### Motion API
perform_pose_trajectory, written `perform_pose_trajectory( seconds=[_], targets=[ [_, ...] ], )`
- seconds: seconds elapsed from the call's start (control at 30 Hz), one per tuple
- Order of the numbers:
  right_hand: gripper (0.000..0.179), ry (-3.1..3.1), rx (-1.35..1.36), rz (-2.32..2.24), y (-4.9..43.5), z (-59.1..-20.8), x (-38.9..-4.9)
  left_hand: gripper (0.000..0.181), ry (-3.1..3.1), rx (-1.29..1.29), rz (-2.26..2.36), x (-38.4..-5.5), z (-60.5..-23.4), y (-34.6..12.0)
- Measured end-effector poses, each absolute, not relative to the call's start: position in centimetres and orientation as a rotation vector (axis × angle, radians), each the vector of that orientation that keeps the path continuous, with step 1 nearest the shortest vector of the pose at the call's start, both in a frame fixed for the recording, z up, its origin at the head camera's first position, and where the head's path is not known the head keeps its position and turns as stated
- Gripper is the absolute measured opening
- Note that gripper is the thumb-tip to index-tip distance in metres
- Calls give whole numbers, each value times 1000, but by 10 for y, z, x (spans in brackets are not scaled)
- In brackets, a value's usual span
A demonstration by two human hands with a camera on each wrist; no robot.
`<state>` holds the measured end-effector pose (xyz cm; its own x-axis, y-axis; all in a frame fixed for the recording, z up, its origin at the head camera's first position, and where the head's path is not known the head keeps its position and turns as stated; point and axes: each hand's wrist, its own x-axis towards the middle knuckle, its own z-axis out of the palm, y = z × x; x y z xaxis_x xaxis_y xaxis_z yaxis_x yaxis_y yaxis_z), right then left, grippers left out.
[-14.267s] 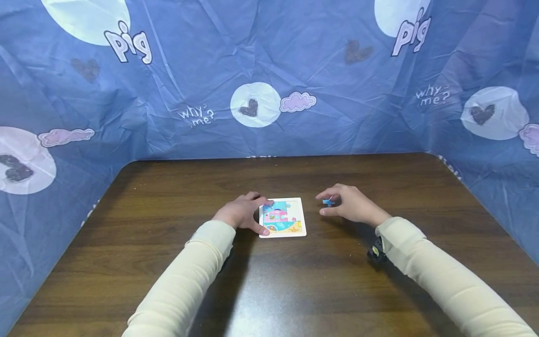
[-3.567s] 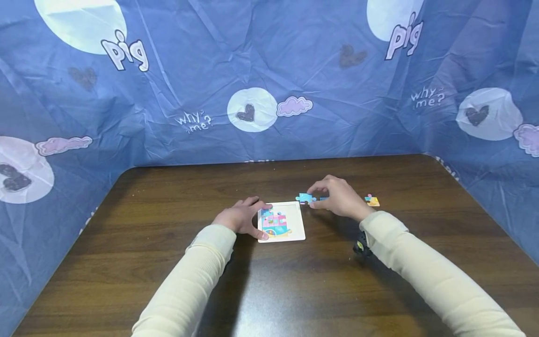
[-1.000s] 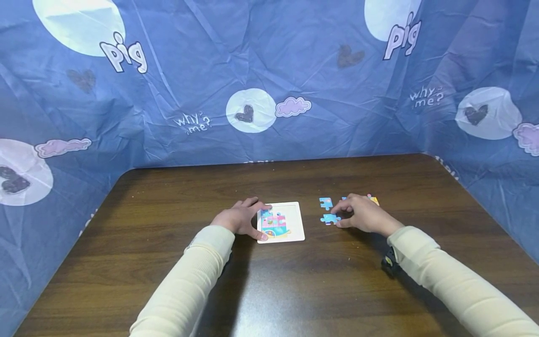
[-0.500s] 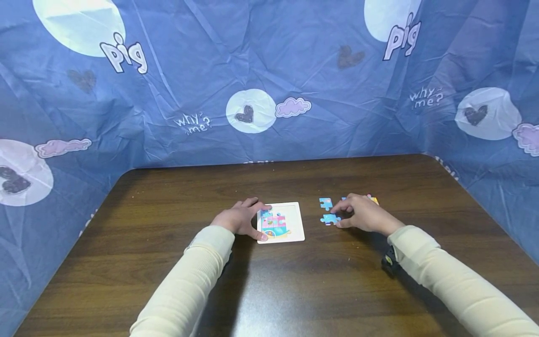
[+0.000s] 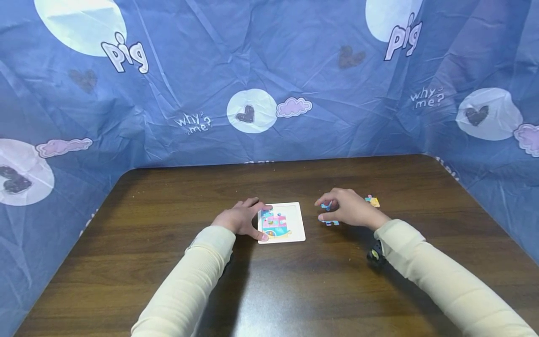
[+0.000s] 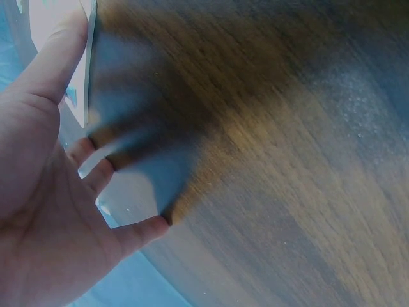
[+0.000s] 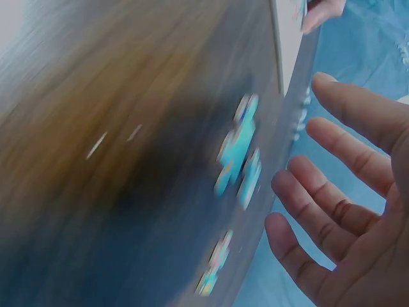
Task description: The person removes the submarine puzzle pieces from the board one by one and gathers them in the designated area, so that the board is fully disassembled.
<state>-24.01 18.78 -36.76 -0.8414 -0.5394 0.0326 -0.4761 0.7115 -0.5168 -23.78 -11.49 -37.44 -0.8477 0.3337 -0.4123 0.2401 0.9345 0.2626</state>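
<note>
In the head view my left hand rests on the left side of a white square puzzle tray, thumb and forefinger spread along its edge. Joined jigsaw pieces with a pink and blue picture fill the tray's left part. My right hand hovers over loose blue jigsaw pieces to the right of the tray. One blue piece shows between thumb and fingers, and another blue piece shows below the thumb. The right wrist view shows right-hand fingers apart from the blurred pieces.
A yellow, pink and blue jigsaw piece lies farther right on the brown wooden table. A blue printed cloth hangs behind the table and along both sides.
Half a second ago my right hand's fingertips were at the nearer blue piece. The hand has moved left and slightly up, uncovering the yellow piece. The left hand and tray are still.
</note>
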Motion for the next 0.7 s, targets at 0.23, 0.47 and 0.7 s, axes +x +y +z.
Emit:
perform_pose_trajectory(
  seconds=[0.23,0.47,0.7],
  targets=[
    [34,2726,-798,-792,155,-370,-243,85,2635,417,273,-231,-366,-113],
    [30,2712,-801,-796,124,-377,-239,85,2633,415,246,-232,-367,-113],
    [32,2794,-870,-621,105,-380,-236,83,2641,436,238,-231,-364,-113]
  ],
)
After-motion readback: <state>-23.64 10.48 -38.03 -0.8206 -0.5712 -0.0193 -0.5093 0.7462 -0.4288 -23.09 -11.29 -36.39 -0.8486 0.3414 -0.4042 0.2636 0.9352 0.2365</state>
